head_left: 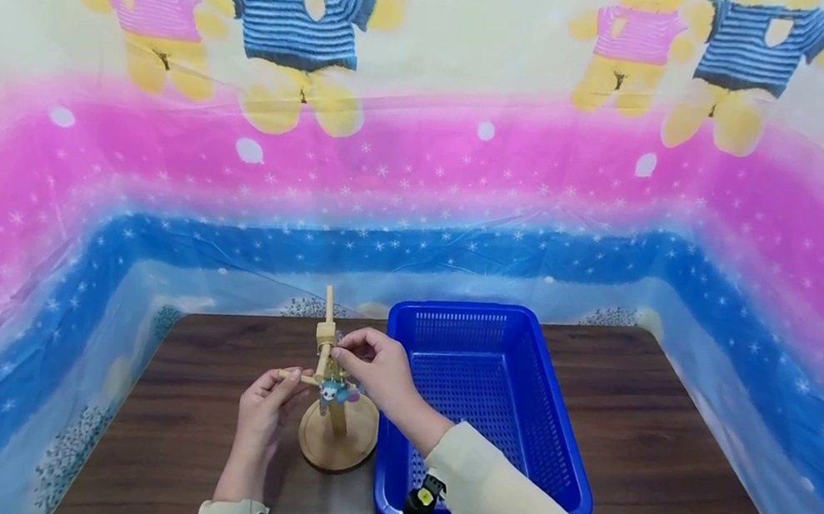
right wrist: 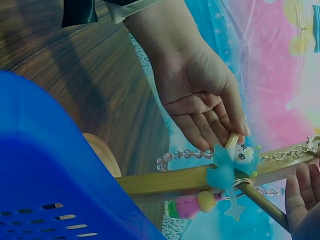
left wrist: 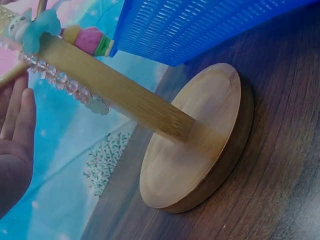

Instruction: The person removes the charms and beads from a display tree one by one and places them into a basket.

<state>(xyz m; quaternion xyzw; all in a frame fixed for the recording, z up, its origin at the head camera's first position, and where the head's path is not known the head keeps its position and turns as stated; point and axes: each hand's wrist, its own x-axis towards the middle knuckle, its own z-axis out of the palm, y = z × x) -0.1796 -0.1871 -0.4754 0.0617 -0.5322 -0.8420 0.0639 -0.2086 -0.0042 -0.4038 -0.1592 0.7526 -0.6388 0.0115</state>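
Printed plastic sheeting (head_left: 421,174), banded pink and blue, rises behind a dark wood-grain tabletop (head_left: 670,452) that fills the lower frame. Just left of centre stands a wooden jewelry stand (head_left: 337,421), upright on its round base; a blue perforated basket (head_left: 566,424) sits beside it, right of centre.

The person's left hand (head_left: 262,405) pinches the end of a peg (head_left: 303,378), apparently to steady the stand. The right hand (head_left: 381,371) has its thumb and forefinger drawn together at the upper post; whether anything is caught between the tips cannot be told.

By the post, where the pegs branch out, are a turquoise animal charm (right wrist: 222,170), a pink, yellow and green charm (right wrist: 190,206) and a clear pink bead strand (right wrist: 186,154). A silver chain (right wrist: 286,152) runs along the post toward the right edge of the right wrist view.

The step in hand looks like arranging these trinkets on the stand. The next move probably calls for settling the chain with the right fingertips while the left keeps the peg steady.
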